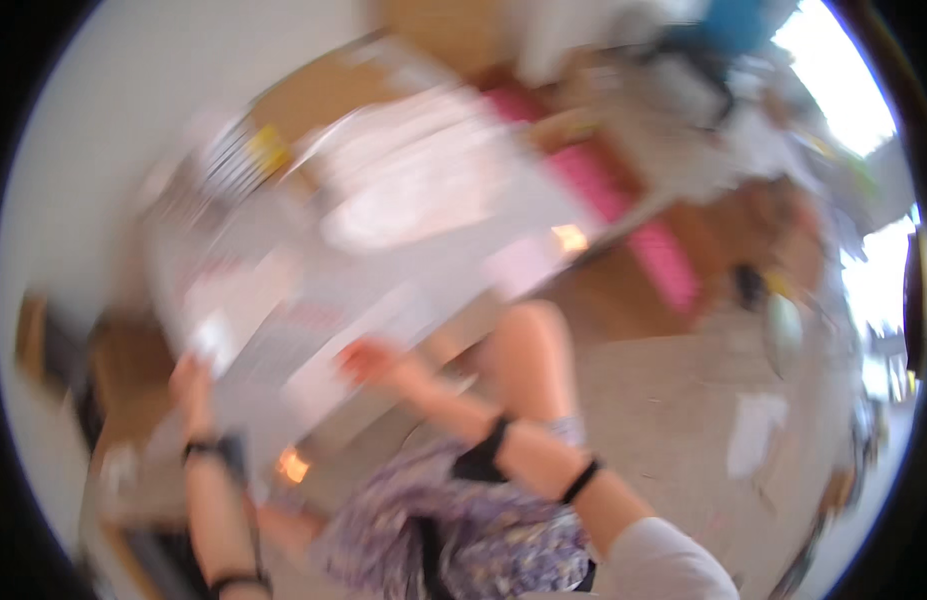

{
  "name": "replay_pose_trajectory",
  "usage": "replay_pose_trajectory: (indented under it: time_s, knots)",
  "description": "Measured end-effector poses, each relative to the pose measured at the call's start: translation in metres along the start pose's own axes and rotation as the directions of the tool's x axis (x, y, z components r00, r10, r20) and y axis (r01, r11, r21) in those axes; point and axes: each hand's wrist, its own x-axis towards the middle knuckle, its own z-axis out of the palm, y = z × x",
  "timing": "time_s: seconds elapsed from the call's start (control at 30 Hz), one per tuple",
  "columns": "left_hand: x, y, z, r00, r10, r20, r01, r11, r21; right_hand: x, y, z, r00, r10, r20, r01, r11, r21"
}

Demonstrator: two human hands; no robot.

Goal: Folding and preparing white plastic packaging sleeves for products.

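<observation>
Item [213,341], white | at left hand [191,386], well left of right hand [370,362] | hands apart, grips too blurred to tell

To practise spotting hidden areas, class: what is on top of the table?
The table bears a large pale bundle and flat pale pieces, all blurred. A small white item is at the left hand. The bundle hides whatever lies beneath it.
</observation>
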Motion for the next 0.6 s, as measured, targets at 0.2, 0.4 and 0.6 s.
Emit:
replay_pose_trajectory:
  time_s: [0.2,0.4,0.6]
  knots:
    - [0.018,-0.060,-0.041,0.973,-0.226,0.055,0.232,0.918,-0.322,0.006,-0.013,0.058,0.979,0.146,-0.144,-0.193,0.892,-0.409]
    - [0.024,-0.008,-0.041,0.994,-0.109,0.034,0.109,0.817,-0.566,0.008,-0.023,0.060,0.979,0.139,-0.151,-0.190,0.895,-0.405]
    - [0.003,-0.012,-0.050,0.965,-0.129,0.228,0.218,0.876,-0.430,0.014,-0.016,0.061,0.982,0.137,-0.129,-0.180,0.889,-0.421]
